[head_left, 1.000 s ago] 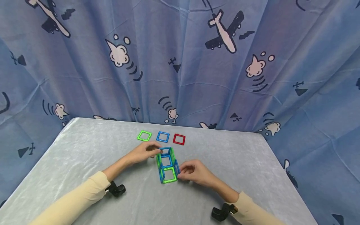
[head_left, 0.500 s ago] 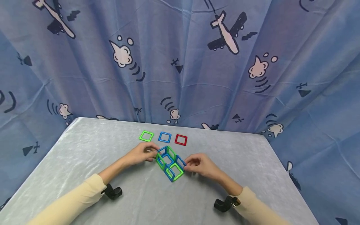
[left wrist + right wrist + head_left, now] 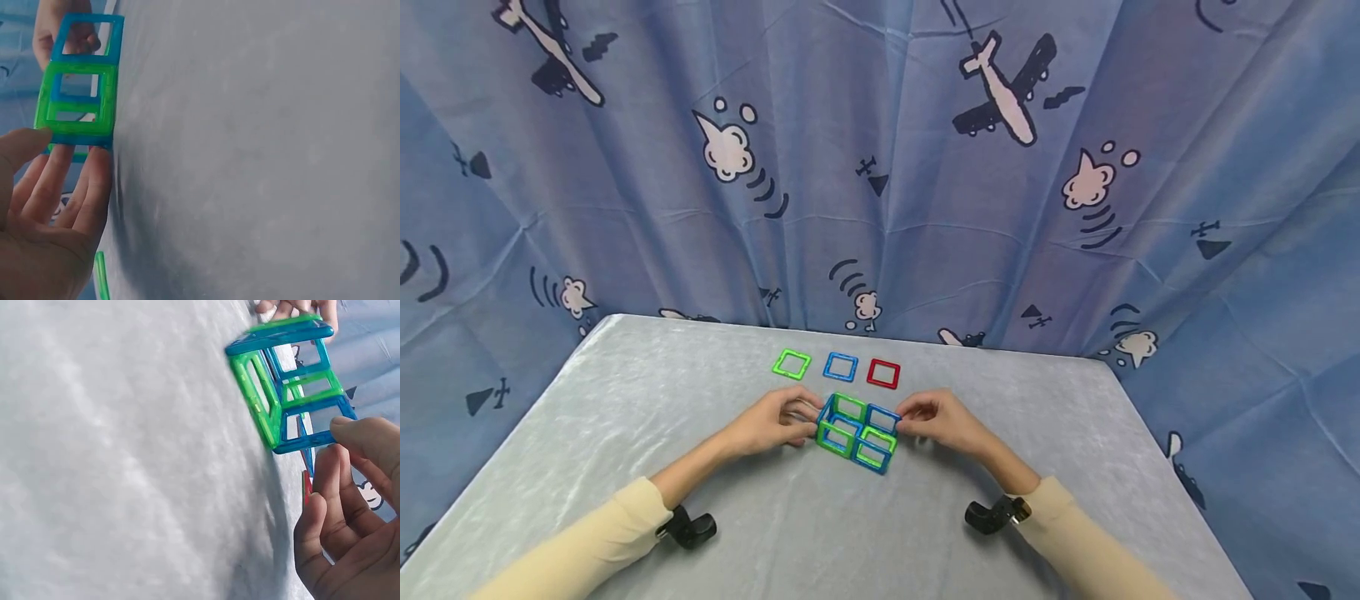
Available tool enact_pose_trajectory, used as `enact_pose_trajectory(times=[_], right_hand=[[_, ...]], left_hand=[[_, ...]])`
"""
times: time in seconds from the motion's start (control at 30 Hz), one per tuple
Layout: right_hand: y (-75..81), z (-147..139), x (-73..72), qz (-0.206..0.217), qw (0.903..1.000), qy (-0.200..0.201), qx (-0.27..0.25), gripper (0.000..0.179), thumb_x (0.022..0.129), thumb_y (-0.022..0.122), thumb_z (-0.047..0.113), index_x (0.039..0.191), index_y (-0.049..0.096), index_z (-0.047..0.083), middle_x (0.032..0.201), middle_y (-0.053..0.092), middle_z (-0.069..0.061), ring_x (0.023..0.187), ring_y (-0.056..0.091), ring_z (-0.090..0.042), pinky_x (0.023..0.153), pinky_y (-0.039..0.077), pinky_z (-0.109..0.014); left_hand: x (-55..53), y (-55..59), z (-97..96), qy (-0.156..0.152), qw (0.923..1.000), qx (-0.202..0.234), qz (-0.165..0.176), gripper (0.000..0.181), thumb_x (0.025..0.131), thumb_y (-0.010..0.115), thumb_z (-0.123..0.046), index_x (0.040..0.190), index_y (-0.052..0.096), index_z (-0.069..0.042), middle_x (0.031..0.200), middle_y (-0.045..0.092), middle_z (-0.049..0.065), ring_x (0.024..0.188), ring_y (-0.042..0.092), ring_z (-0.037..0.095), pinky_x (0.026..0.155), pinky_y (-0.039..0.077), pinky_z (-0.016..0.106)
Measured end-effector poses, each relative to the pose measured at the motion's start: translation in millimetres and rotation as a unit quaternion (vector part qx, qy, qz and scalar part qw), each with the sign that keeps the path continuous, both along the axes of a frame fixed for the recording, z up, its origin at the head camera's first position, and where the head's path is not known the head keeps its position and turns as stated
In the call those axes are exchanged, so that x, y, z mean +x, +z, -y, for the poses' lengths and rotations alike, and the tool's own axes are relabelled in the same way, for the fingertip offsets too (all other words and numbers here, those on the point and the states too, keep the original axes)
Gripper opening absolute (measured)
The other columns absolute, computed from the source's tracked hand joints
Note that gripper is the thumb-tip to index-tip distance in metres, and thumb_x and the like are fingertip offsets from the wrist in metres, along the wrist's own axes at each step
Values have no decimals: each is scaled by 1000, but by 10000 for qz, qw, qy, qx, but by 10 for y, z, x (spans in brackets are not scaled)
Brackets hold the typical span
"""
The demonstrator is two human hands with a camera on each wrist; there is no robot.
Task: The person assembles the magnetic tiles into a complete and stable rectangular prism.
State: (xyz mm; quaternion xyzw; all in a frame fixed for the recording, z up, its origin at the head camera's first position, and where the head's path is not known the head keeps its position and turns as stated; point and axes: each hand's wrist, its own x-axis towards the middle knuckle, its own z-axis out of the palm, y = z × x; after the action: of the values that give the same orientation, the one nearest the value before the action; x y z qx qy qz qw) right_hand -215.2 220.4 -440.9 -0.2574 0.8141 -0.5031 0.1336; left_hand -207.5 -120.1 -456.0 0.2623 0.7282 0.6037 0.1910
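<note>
An open-topped structure of blue and green magnetic tiles [image 3: 844,450] stands on the table. It has two square floor tiles, one blue and one green, with upright tiles along both long sides and at the left end; its right end is open. My left hand [image 3: 780,421] holds the left end, the thumb at a top corner and the fingers against the end tile in the left wrist view. At the far right corner, my right hand [image 3: 942,419] pinches the edge of an upright blue tile [image 3: 306,440] between thumb and forefinger.
Behind the structure, three loose square tiles lie flat in a row: green [image 3: 792,364], blue [image 3: 840,367] and red [image 3: 883,374]. A pale cloth covers the table [image 3: 760,533]. A blue curtain [image 3: 917,208] printed with aeroplanes hangs beyond its far edge.
The structure has turned anticlockwise, from pointing away from me to lying nearly crosswise. My right hand moved away and rightward with its end; my left hand shifted slightly left and nearer.
</note>
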Motion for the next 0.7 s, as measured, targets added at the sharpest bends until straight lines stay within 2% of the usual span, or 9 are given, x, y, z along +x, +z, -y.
enact_pose_trajectory(times=[0.2,0.37,0.5,0.7], right_hand=[[-10,14,-100,-19,10000,80,-10,17,92,75,2,106,73,-8,92,71,-10,70,58,-15,60,50,-30],[-16,10,-158,-99,9996,264,-21,17,92,75,2,105,73,-8,93,71,-12,70,59,-16,59,51,-30],[-23,4,-189,-155,9990,419,-92,17,91,76,0,105,72,-8,93,71,-13,71,57,-14,58,47,-24],[-30,-14,-222,-209,9982,557,-106,16,91,76,-1,105,73,-8,93,72,-9,73,59,-14,60,47,-24]], left_hand=[[70,-5,6,-65,10000,33,64,35,99,64,2,129,48,10,114,68,23,99,69,39,77,59,46],[120,4,2,-26,9997,64,251,36,99,64,1,129,47,9,113,68,22,100,69,39,77,59,47],[171,45,-8,16,9991,38,424,37,98,66,-1,129,46,7,112,68,21,101,68,40,78,59,47],[227,92,-27,49,9987,4,517,39,98,67,-2,129,45,7,111,68,22,101,68,40,78,59,46]])
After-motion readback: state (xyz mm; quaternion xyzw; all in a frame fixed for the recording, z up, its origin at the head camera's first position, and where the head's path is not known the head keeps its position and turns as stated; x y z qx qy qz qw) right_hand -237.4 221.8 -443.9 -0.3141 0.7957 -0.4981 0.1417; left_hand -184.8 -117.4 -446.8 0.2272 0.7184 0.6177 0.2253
